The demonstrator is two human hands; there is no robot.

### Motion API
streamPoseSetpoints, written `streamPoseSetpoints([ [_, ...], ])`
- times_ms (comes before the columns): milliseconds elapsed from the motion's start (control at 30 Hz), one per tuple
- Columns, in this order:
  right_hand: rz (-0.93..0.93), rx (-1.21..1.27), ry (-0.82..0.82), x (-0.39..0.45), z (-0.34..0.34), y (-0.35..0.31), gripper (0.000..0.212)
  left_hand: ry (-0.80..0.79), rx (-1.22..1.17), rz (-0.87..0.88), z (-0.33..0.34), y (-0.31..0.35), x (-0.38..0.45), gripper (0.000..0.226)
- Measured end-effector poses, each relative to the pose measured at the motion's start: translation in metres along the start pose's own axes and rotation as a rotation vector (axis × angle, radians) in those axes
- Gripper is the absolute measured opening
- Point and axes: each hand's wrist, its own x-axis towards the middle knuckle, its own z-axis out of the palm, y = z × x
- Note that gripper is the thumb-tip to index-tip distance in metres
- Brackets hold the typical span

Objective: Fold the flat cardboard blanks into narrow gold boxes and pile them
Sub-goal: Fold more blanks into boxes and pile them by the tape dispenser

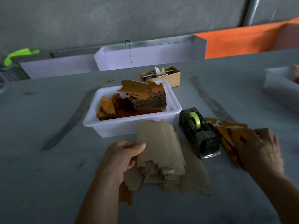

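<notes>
Where left hand [123, 156] pinches — blanks' [160, 147] left edge.

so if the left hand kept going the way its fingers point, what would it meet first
Probably the black tape dispenser, once past the stack of flat brown cardboard blanks that the left hand grips; depth is unclear.

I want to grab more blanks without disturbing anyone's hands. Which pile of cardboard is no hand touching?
The pile in the white tub, behind the others: gold blanks stacked inside it. The left hand holds the brown pile; the right hand rests on the gold pile.
</notes>
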Motion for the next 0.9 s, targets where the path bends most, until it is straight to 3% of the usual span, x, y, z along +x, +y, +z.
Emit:
streamPoseSetpoints([
  [200, -0.122, 0.308, 0.185, -0.020, -0.015, -0.021, 0.021, 0.017, 0.082, 0.025, 0.001, 0.003, -0.002, 0.015],
  [333, -0.283, 0.467, 0.202, -0.046, -0.036, -0.050, 0.016, -0.013, 0.134, 0.018, 0.002, 0.008, -0.003, 0.010],
  [433, -0.343, 0.625, -0.075, -0.066, -0.046, -0.080, 0.030, -0.022, 0.199, 0.051, 0.002, 0.011, -0.004, 0.012],
  [500, -0.327, 0.567, -0.292, -0.073, -0.038, -0.096, 0.044, -0.046, 0.208, 0.048, 0.003, 0.013, -0.005, 0.013],
  [567, -0.285, 0.498, -0.413, -0.076, -0.023, -0.105, 0.043, -0.066, 0.196, 0.044, 0.005, 0.013, -0.007, 0.015],
  [700, -0.163, 0.570, -0.460, -0.074, -0.001, -0.107, 0.036, -0.035, 0.199, 0.059, 0.014, 0.013, -0.015, 0.032],
  [800, -0.102, 0.689, -0.481, -0.071, 0.001, -0.104, 0.029, 0.049, 0.244, 0.099, 0.022, 0.013, -0.018, 0.025],
  [900, -0.111, 0.749, -0.477, -0.068, 0.000, -0.101, 0.019, 0.119, 0.401, 0.279, 0.026, 0.013, -0.020, 0.022],
])
